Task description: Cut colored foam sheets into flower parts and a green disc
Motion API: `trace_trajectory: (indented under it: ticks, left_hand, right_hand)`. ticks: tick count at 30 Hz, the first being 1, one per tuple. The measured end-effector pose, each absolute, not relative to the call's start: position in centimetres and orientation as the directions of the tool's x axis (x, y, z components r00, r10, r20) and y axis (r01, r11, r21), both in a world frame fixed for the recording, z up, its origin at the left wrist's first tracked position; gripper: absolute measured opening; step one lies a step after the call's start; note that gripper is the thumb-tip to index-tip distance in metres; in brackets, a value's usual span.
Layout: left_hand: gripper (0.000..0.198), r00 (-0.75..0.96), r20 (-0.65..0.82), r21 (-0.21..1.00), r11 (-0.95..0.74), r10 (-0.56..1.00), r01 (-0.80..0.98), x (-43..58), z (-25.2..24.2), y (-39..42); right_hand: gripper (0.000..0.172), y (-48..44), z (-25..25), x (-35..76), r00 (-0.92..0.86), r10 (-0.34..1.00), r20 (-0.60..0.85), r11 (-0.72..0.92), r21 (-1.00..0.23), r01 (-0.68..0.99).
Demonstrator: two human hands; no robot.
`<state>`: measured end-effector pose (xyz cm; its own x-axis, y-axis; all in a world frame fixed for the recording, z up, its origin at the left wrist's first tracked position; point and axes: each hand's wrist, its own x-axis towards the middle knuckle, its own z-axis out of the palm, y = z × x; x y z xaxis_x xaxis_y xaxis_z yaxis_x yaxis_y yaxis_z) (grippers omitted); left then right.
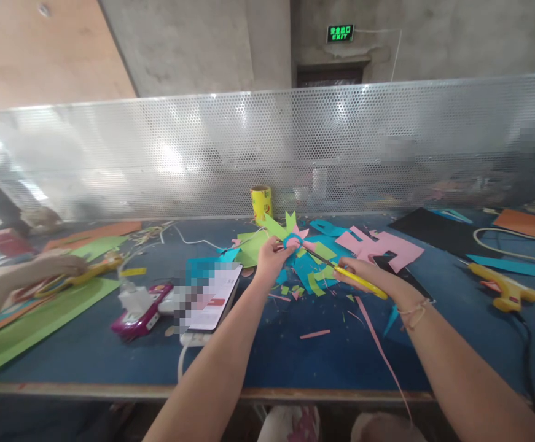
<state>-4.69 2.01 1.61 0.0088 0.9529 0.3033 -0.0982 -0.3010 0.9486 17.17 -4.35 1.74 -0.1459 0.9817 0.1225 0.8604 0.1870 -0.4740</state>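
Note:
My left hand (269,258) is closed on a small paper craft piece (290,232) of green, pink and blue shapes, held above the blue table (295,350). My right hand (357,273) grips yellow-handled scissors (341,270), whose blades point left and up to the paper piece. Below both hands lies a pile of blue and green paper scraps (311,273). A long pink paper strip (380,350) trails down from under my right wrist towards the table's front edge.
Pink cut paper (380,245) lies behind my right hand. A phone (212,298) and a magenta device (140,316) lie at left. A yellow tape roll (261,204) stands by the perforated metal screen (267,147). A glue gun (502,288) rests at right. Another person's hand (59,265) works over green sheets (32,325) at left.

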Motion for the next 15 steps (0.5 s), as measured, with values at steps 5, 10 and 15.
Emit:
trace_trajectory:
  ticks: [5, 10, 15]
  left_hand:
    - [0.035, 0.005, 0.302, 0.948, -0.300, 0.953, -0.103, -4.80, 1.45, 2.39]
    - [0.036, -0.004, 0.300, 0.948, -0.299, 0.954, -0.111, -4.66, 1.58, 2.37]
    - [0.037, -0.017, 0.236, 0.953, -0.235, 0.972, -0.193, -4.34, 2.15, 1.69]
  right_hand:
    - [0.030, -4.21, 1.60, 17.10, -0.151, 0.981, 0.124, 0.193, -0.495, 0.847]
    - [0.033, -3.54, 1.07, 17.72, -0.194, 0.973, 0.128, 0.232, -0.515, 0.825]
    - [0.031, -3.63, 1.25, 17.44, -0.140, 0.990, 0.021, 0.127, -0.569, 0.812]
